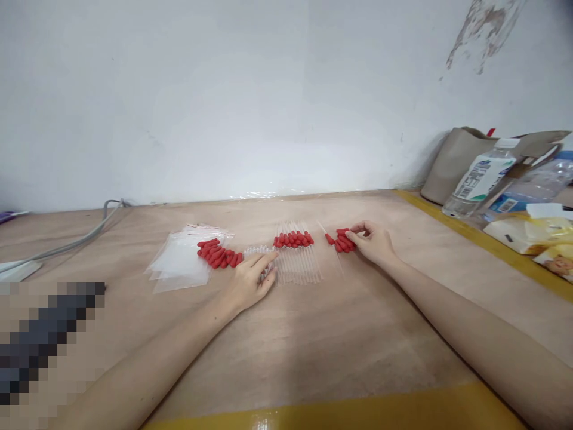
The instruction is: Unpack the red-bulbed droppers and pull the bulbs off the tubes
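My right hand (373, 242) pinches at the right edge of a small cluster of red rubber bulbs (344, 242), thumb and fingertips on one of them. Left of that cluster, one glass dropper (329, 238) with a red bulb lies apart. My left hand (254, 278) rests over clear glass tubes (257, 251), its fingers stretched out and apart. Between my hands is a row of glass droppers with red bulbs (293, 239), with more clear tubes (298, 267) in front of it. Another pile of red bulbs (217, 254) lies beyond my left hand, partly on clear plastic bags (179, 260).
A grey cable (89, 237) runs along the left. A water bottle (483, 179), a beige bag (447, 164) and a yellow-and-white packet (523, 233) stand at the right. Yellow tape (483, 242) edges the brown table (358, 334); a white wall (224, 101) rises behind.
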Motion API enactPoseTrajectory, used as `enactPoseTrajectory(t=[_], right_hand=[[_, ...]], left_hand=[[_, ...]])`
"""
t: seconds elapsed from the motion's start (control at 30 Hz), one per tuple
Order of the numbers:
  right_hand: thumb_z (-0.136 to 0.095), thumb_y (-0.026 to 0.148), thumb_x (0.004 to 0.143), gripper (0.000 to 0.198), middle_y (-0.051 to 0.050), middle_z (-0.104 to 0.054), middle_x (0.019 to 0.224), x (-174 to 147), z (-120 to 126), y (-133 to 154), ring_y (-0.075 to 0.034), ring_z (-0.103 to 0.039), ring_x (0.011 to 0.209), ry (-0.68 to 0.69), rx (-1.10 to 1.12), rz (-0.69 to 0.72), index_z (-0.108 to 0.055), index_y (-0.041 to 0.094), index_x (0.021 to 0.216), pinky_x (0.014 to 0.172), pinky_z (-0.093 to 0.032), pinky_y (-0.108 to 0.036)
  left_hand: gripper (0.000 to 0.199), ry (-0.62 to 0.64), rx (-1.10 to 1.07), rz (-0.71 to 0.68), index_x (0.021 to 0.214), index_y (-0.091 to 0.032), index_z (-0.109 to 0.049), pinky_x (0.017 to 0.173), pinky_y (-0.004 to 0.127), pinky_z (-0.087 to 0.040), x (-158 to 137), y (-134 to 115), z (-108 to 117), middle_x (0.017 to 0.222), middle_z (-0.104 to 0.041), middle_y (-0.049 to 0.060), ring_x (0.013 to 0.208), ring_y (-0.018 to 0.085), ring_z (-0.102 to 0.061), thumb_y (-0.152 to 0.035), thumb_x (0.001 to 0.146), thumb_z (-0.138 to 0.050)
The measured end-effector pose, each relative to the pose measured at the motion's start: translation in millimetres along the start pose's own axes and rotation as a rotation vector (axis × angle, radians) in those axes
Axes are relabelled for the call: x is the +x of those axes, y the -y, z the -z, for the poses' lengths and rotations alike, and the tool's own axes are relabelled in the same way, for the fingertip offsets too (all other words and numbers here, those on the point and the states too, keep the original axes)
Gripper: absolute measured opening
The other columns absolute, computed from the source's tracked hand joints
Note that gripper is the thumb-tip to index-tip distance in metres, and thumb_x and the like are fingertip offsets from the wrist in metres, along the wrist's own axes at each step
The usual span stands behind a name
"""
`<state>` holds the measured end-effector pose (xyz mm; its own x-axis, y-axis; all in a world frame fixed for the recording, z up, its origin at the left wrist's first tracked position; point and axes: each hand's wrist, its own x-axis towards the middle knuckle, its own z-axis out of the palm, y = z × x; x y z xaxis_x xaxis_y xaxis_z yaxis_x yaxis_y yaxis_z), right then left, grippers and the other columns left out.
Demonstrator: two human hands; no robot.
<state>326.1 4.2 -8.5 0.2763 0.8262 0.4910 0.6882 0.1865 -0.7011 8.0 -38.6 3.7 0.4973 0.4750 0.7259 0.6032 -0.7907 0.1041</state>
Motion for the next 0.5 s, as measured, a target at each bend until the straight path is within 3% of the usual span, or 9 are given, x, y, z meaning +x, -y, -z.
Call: enactPoseTrajectory(t=[0.17,0.3,0.5], right_hand=[[-0.058,0.046,0.067,0.030,-0.003,-0.064,0.072,-2,4,4,-0.014,-0.049,0.059,-0.024,-0.056,-0.030,-0.065,0.018,0.076,0.055,-0.036,-0.026],[-0.055,0.042,0.070,0.025,-0.003,-0.064,0.076,1,6,4,-0.016,-0.052,0.068,-0.107,-0.088,0.018,-0.065,0.019,0.074,0.061,-0.037,-0.027],[-0.052,0.039,0.071,0.022,-0.004,-0.062,0.085,14,3,38,-0.021,-0.051,0.086,0.090,-0.396,0.083,-0.068,0.024,0.072,0.074,-0.035,-0.033]], left_hand=[[0.042,0.050,-0.060,0.021,0.120,-0.018,-0.046,0.064,0.025,-0.049,-3,-1,0,0.086,-0.061,0.004,0.064,0.011,-0.055,-0.028,0.080,-0.054],[0.043,0.079,-0.063,0.036,0.119,-0.018,-0.046,0.063,0.026,-0.048,-3,-2,1,0.086,-0.061,0.005,0.067,0.012,-0.056,-0.032,0.080,-0.056],[0.043,0.199,-0.041,-0.011,0.114,-0.017,-0.052,0.086,0.039,-0.044,2,-1,14,0.107,-0.059,0.010,0.100,0.023,-0.053,-0.037,0.077,-0.059]])
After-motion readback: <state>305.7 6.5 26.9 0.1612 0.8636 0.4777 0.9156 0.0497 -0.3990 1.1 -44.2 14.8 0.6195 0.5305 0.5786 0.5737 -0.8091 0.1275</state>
